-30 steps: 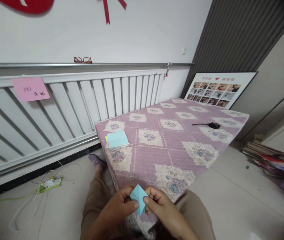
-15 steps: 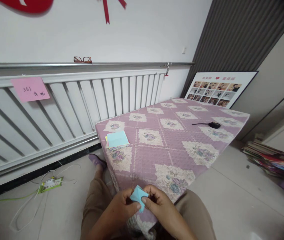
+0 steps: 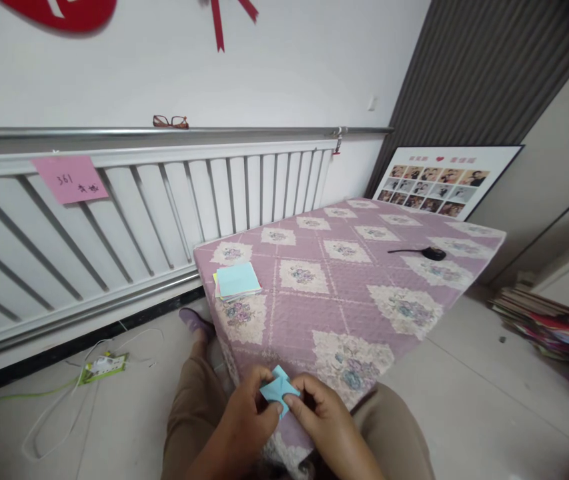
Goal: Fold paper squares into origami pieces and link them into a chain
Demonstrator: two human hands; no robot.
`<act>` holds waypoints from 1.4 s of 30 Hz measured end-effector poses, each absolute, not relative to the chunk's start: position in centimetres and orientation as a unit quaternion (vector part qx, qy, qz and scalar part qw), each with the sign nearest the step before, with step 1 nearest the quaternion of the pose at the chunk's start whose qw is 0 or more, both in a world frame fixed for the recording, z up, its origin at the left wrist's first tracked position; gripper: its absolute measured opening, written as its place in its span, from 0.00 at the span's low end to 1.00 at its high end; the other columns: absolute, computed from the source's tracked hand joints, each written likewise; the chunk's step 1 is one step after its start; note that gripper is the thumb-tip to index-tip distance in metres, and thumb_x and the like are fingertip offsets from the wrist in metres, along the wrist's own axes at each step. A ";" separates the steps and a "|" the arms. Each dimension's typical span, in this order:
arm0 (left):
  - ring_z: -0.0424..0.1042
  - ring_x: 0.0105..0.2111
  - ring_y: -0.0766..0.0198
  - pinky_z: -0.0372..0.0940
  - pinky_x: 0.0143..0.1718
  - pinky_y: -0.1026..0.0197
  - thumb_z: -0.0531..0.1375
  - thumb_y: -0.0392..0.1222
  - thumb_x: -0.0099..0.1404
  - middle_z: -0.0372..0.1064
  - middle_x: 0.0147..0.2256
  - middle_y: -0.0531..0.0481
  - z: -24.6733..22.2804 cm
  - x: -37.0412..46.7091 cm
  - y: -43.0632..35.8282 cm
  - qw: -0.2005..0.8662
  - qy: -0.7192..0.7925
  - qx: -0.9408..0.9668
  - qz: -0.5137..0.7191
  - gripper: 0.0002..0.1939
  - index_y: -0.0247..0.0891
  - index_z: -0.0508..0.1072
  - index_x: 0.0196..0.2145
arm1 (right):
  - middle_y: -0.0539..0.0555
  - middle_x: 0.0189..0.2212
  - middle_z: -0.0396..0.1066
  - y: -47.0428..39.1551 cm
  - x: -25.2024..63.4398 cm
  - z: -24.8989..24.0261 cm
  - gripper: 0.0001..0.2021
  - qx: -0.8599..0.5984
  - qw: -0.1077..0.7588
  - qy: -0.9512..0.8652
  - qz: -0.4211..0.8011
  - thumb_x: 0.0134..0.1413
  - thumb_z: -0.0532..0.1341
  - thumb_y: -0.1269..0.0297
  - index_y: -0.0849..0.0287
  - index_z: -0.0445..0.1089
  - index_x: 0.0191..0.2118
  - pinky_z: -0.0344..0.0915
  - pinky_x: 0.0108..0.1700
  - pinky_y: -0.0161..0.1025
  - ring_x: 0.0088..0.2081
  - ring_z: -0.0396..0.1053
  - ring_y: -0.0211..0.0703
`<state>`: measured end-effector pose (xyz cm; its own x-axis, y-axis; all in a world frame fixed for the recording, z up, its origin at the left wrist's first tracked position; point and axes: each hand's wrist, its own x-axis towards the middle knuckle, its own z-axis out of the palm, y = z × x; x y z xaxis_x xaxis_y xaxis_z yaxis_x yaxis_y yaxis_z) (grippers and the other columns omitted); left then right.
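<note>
A small folded piece of light-blue paper (image 3: 279,388) is held between both hands over the near edge of the table. My left hand (image 3: 253,408) pinches its left side, with the thumb at the lower part. My right hand (image 3: 320,408) grips the right side, its thumb pressed on the front of the paper. Folded flaps stick out at the top and to the left. Part of the paper is hidden behind the fingers. Farther off, at the table's left edge, lies a stack of coloured paper sheets (image 3: 237,280) with a light-blue one on top.
A purple floral cloth covers the table (image 3: 304,310). On its far right rests a black round object with a thin tail (image 3: 433,253). Behind stand a white radiator (image 3: 224,193) and a photo board (image 3: 429,175). A power strip (image 3: 104,367) with cables lies on the floor.
The paper has turned slightly in my hands, and its top flap now stands out more. My view has shifted a little. Both hands keep their hold.
</note>
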<state>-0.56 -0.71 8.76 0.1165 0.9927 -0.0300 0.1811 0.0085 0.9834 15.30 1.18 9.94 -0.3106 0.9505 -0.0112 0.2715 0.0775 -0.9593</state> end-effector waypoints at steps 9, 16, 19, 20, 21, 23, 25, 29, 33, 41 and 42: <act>0.68 0.43 0.57 0.59 0.48 0.56 0.56 0.28 0.52 0.68 0.47 0.43 9.2 -0.4 -1.1 0.495 0.515 0.569 0.407 0.40 0.36 0.52 0.62 | 0.47 0.25 0.65 1.3 15.2 9.8 0.11 -0.453 0.358 -0.621 0.529 0.49 0.61 0.58 0.56 0.68 0.39 0.59 0.34 0.35 0.30 0.62 0.40; 0.67 0.35 0.61 0.60 0.38 0.60 0.61 0.38 0.54 0.69 0.34 0.49 8.0 0.1 -1.0 0.579 0.476 0.488 0.447 0.29 0.36 0.63 0.54 | 0.48 0.24 0.65 1.2 15.3 9.7 0.16 -0.446 0.373 -0.607 0.542 0.52 0.60 0.49 0.58 0.66 0.27 0.58 0.34 0.36 0.29 0.61 0.39; 0.64 0.28 0.63 0.59 0.32 0.62 0.59 0.43 0.56 0.67 0.26 0.51 8.1 0.3 -1.0 0.599 0.477 0.485 0.422 0.12 0.33 0.73 0.37 | 0.47 0.22 0.65 1.2 15.2 9.5 0.17 -0.441 0.381 -0.593 0.556 0.52 0.60 0.48 0.58 0.65 0.27 0.59 0.33 0.36 0.28 0.63 0.39; 0.63 0.25 0.65 0.58 0.30 0.62 0.59 0.43 0.57 0.65 0.23 0.52 8.2 0.4 -1.0 0.599 0.486 0.484 0.413 0.11 0.32 0.73 0.33 | 0.47 0.22 0.65 1.3 15.1 9.5 0.17 -0.431 0.378 -0.591 0.568 0.52 0.60 0.48 0.58 0.65 0.27 0.60 0.34 0.36 0.27 0.63 0.39; 0.62 0.24 0.66 0.57 0.29 0.63 0.58 0.44 0.57 0.64 0.22 0.53 8.3 0.5 -0.9 0.598 0.493 0.482 0.409 0.11 0.32 0.73 0.32 | 0.48 0.22 0.66 1.3 15.1 9.5 0.17 -0.418 0.376 -0.589 0.581 0.52 0.60 0.48 0.58 0.65 0.28 0.60 0.34 0.37 0.27 0.64 0.39; 0.60 0.23 0.67 0.56 0.28 0.63 0.58 0.43 0.56 0.62 0.21 0.55 8.4 0.5 -0.9 0.594 0.500 0.479 0.409 0.10 0.32 0.73 0.31 | 0.48 0.23 0.66 1.4 15.0 9.5 0.17 -0.401 0.383 -0.579 0.598 0.51 0.60 0.47 0.58 0.66 0.30 0.61 0.34 0.37 0.28 0.64 0.39; 0.61 0.24 0.66 0.56 0.29 0.63 0.58 0.42 0.56 0.62 0.21 0.55 8.4 0.6 -0.9 0.589 0.500 0.484 0.411 0.09 0.33 0.74 0.31 | 0.47 0.23 0.66 1.7 15.0 9.6 0.18 -0.403 0.392 -0.566 0.603 0.48 0.62 0.46 0.58 0.66 0.30 0.61 0.33 0.36 0.27 0.64 0.39; 0.63 0.26 0.64 0.58 0.31 0.63 0.58 0.40 0.56 0.66 0.24 0.53 7.9 0.5 -0.7 0.587 0.499 0.490 0.408 0.09 0.33 0.74 0.33 | 0.46 0.20 0.62 2.3 15.0 9.6 0.21 -0.429 0.387 -0.552 0.601 0.46 0.63 0.43 0.58 0.64 0.26 0.58 0.30 0.35 0.25 0.60 0.37; 0.63 0.25 0.66 0.58 0.31 0.62 0.58 0.39 0.56 0.67 0.24 0.53 7.5 0.4 -0.3 0.587 0.499 0.495 0.401 0.07 0.33 0.73 0.30 | 0.45 0.20 0.60 3.0 15.0 8.7 0.21 -0.442 0.399 -0.534 0.600 0.47 0.61 0.42 0.58 0.63 0.25 0.56 0.29 0.35 0.24 0.58 0.36; 0.64 0.24 0.65 0.57 0.28 0.63 0.58 0.42 0.56 0.70 0.25 0.51 6.2 0.9 1.3 0.592 0.531 0.474 0.378 0.08 0.34 0.72 0.29 | 0.45 0.20 0.58 4.6 15.7 6.9 0.20 -0.450 0.406 -0.535 0.589 0.51 0.60 0.45 0.58 0.62 0.25 0.55 0.29 0.34 0.25 0.55 0.35; 0.64 0.24 0.66 0.57 0.28 0.63 0.58 0.43 0.56 0.70 0.25 0.52 6.1 1.0 1.5 0.593 0.534 0.472 0.375 0.08 0.34 0.72 0.29 | 0.45 0.20 0.58 4.7 15.8 6.7 0.20 -0.452 0.407 -0.532 0.588 0.51 0.60 0.45 0.58 0.62 0.25 0.55 0.30 0.34 0.25 0.55 0.35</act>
